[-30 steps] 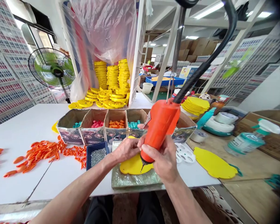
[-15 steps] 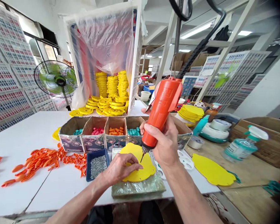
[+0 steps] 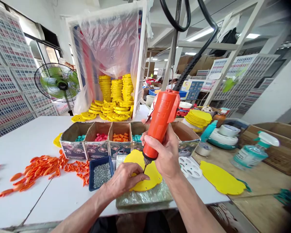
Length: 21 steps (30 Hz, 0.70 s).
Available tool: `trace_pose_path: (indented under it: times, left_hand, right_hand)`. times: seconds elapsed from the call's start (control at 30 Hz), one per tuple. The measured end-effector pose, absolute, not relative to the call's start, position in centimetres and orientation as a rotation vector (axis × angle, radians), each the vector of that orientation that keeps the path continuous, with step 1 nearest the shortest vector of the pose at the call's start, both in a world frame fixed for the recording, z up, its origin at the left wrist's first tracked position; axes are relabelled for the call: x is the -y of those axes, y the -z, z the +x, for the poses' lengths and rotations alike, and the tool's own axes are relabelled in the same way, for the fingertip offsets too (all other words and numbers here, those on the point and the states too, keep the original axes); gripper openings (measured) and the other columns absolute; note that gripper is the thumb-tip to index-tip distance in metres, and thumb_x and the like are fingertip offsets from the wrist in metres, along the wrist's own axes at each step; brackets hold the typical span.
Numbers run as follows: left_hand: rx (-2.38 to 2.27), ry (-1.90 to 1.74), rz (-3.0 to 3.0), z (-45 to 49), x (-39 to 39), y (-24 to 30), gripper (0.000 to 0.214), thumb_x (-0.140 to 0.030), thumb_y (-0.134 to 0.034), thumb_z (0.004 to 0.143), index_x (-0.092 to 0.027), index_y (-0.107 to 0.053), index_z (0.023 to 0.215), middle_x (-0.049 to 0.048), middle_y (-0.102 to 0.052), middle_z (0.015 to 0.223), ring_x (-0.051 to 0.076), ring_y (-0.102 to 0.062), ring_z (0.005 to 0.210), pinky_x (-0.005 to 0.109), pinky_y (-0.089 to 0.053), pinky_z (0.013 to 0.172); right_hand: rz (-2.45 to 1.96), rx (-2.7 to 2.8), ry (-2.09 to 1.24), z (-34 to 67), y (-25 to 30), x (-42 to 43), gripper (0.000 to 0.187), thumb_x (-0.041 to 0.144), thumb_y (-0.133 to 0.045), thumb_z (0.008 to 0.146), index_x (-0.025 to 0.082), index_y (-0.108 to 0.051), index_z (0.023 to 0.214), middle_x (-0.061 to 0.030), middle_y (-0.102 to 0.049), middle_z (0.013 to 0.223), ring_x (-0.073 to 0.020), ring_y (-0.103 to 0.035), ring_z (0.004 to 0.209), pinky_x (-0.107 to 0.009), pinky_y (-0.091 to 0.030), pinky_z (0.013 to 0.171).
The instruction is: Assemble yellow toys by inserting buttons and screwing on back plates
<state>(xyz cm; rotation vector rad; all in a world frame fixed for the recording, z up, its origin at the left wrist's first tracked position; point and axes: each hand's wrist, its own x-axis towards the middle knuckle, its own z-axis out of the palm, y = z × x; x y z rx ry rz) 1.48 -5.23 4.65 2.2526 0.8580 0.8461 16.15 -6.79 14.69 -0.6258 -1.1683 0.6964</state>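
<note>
My right hand [image 3: 167, 153] is wrapped round an orange electric screwdriver [image 3: 160, 118], its bit pointing down at a yellow scalloped plastic plate [image 3: 149, 183]. The plate lies on a block wrapped in clear film [image 3: 145, 199]. My left hand [image 3: 126, 178] rests over the plate's left part, thumb and fingers pinched together beside the bit's tip. Whatever is between those fingertips is too small or hidden to make out. Just left of that hand stands a dark blue tray [image 3: 91, 176] of small metal screws [image 3: 102, 174].
Behind the plate runs a row of cardboard bins [image 3: 74, 151] with coloured plastic parts. Loose orange pieces [image 3: 42, 166] lie at left. White discs with holes [image 3: 190, 166] and another yellow plate [image 3: 221, 178] are at right. The screwdriver hangs from a spring and a black cable [image 3: 191, 63].
The screwdriver has moved down and slightly left with my right hand, bringing its bit to my left fingertips. The left hand stays pinched over the plate.
</note>
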Motion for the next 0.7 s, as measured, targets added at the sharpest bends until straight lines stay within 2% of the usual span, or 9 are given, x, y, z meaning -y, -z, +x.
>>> trace_pose_path:
  times: [0.37,0.7]
  left_hand:
    - [-0.877,-0.785,2.188,1.60,5.51,-4.84,0.014,-0.028,-0.065,0.096,-0.019,-0.075,0.094,0.0009,-0.080,0.089,0.016,-0.072,0.079,0.023,-0.049,0.076]
    - [-0.885,-0.800,2.115,1.74,5.38,-4.10,0.016,-0.034,-0.072,0.090,-0.019,-0.074,0.084,-0.0004,-0.078,0.077,0.014,-0.068,0.067,0.021,-0.046,0.066]
  right_hand:
    - [-0.653,1.140,-0.665,16.42,-14.38,6.64,0.038,0.027,-0.075,0.078,0.027,-0.064,0.114,-0.0036,-0.070,0.114,-0.0153,-0.062,0.074,-0.032,-0.054,0.067]
    - [-0.570,1.094,-0.722,16.00,-14.46,6.60,0.038,0.024,-0.076,0.075,0.027,-0.068,0.111,-0.0002,-0.072,0.097,-0.0109,-0.053,0.059,-0.028,-0.048,0.055]
